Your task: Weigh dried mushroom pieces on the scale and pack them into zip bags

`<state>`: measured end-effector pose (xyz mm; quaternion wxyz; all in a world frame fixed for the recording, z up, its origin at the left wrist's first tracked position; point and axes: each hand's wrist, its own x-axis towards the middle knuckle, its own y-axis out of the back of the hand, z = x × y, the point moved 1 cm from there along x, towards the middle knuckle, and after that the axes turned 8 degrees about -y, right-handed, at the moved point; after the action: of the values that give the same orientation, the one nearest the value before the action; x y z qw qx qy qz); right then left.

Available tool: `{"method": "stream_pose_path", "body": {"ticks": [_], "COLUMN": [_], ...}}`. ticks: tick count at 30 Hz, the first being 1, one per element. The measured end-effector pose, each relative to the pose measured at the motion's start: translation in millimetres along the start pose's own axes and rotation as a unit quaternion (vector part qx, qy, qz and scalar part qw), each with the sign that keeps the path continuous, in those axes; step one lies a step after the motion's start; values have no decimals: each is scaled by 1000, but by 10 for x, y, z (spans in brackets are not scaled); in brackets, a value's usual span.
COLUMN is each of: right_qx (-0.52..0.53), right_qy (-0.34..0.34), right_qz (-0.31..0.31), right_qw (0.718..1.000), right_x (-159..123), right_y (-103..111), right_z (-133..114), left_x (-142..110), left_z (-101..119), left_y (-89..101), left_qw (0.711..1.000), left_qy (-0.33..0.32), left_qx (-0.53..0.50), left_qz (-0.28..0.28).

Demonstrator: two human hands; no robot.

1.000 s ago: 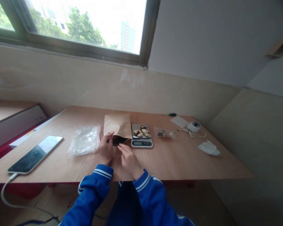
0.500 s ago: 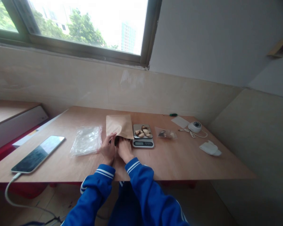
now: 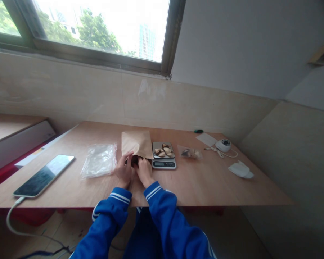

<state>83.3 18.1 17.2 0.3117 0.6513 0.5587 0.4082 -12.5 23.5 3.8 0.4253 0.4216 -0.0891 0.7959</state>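
A brown paper bag lies on the table with its mouth towards me. My left hand grips the left side of that mouth, thumb and fingers closed on the paper's edge. At the right side of the opening is my right hand, its fingertips out of sight in the bag's dark mouth. Whether those fingers hold anything is hidden. Just right of the bag, a kitchen scale carries several pale brown dried pieces, perhaps mushrooms. Its display is too small to read.
Left of the bag lie clear plastic bags and a phone on a cable. On the right are a small filled plastic bag, a white dome camera with cables, a crumpled white tissue and a green-handled screwdriver.
My right hand has shifted very slightly at the bag's mouth. My left hand keeps its grip, and the other things lie as they were.
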Motion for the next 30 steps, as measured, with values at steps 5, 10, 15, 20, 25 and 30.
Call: {"method": "stream_pose_path", "body": {"ticks": [5, 10, 15, 20, 25, 30], "right_qx": [118, 211, 286, 357, 309, 98], "right_qy": [1, 20, 38, 42, -4, -53], "right_qz": [59, 102, 89, 32, 131, 191], "right_qw": [991, 972, 953, 932, 942, 975], "right_x": [-122, -268, -415, -701, -612, 17], "right_y": [-41, -13, 192, 497, 739, 857], "right_z": [33, 62, 152, 384, 664, 687], "left_x": [1, 6, 1, -7, -8, -7], "left_z": [12, 19, 1, -18, -15, -14], "left_y": [3, 2, 5, 5, 0, 2], "left_qw": [1000, 1000, 1000, 1000, 1000, 1000], "left_qy": [-4, 0, 1, -4, -6, -8], "left_qx": [0, -5, 2, 3, 4, 8], "left_qz": [-2, -8, -6, -1, 11, 13]}}
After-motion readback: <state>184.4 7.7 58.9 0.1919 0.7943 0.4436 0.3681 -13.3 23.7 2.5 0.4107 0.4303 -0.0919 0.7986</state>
